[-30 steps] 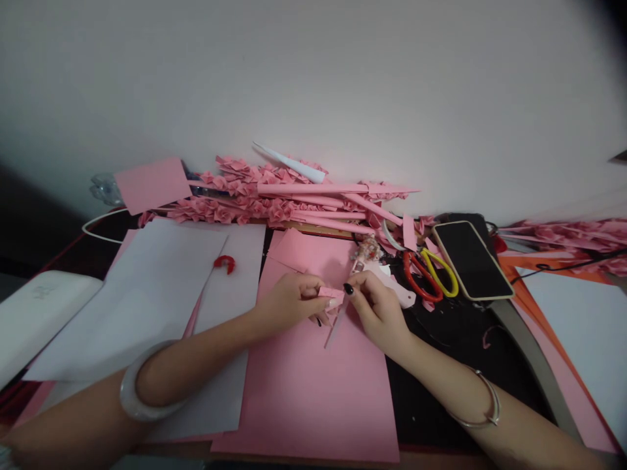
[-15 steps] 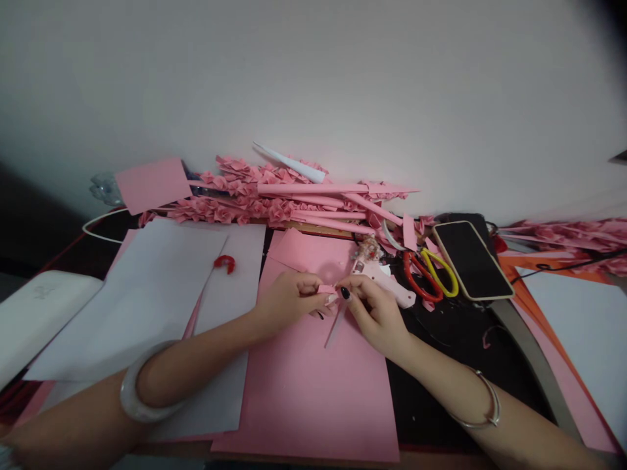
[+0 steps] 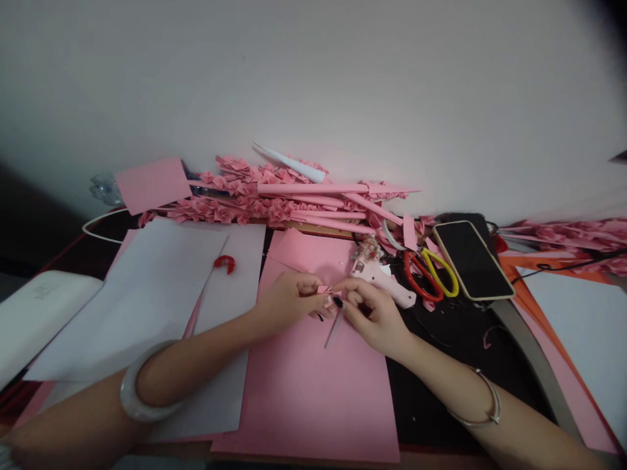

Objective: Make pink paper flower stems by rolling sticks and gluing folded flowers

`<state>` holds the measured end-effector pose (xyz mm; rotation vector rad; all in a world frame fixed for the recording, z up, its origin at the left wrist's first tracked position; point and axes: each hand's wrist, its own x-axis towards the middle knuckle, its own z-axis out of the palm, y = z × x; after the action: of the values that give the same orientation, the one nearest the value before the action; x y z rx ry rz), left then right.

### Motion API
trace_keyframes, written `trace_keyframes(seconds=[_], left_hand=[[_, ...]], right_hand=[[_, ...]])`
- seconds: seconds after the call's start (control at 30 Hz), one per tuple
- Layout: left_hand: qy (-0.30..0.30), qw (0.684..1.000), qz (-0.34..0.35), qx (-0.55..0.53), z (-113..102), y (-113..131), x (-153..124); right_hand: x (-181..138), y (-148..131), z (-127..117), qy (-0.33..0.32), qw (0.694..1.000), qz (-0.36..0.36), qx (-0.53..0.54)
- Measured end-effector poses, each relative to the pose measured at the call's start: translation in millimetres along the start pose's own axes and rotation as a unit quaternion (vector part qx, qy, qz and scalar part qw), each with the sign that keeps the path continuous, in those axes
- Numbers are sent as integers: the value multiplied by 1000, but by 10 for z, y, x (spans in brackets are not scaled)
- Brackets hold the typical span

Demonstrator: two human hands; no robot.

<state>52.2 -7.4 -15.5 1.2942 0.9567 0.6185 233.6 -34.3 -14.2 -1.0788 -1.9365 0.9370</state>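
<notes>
Between my hands is a small folded piece of pink paper [image 3: 324,290], over a large pink sheet [image 3: 318,391]. My left hand [image 3: 291,297] is closed, pinching the piece between thumb and fingers. From the other side, my right hand [image 3: 369,313] pinches at the same piece, thumb and forefinger together at its right edge. Its exact folds are partly hidden by the fingers. A thin pale strip or stick [image 3: 333,328] slants below the fingertips; I cannot tell whether it is held. Just beyond my right hand lies a pink glue gun [image 3: 386,284].
Scissors with red and yellow handles [image 3: 441,273] and a phone [image 3: 473,260] lie to the right. Pink paper flowers [image 3: 279,210] and rolled paper cones [image 3: 313,189] line the wall. White sheets [image 3: 132,294] with a red curved object [image 3: 225,262] are at left.
My right hand has shifted slightly left, its fingertips now closer over the small pink paper. My left hand stays in nearly the same place.
</notes>
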Motion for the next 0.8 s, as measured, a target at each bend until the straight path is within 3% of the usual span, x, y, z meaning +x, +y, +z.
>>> trace_keyframes(seconds=[0.47,0.8], left_hand=[[-42,997,-28,-58,-24,-12,10],[-39,996,-44,-60,-43,19,19]], right_hand=[[5,-13,-20,-53,993,23,107],[-24,0,-24,-60,994,28,88]])
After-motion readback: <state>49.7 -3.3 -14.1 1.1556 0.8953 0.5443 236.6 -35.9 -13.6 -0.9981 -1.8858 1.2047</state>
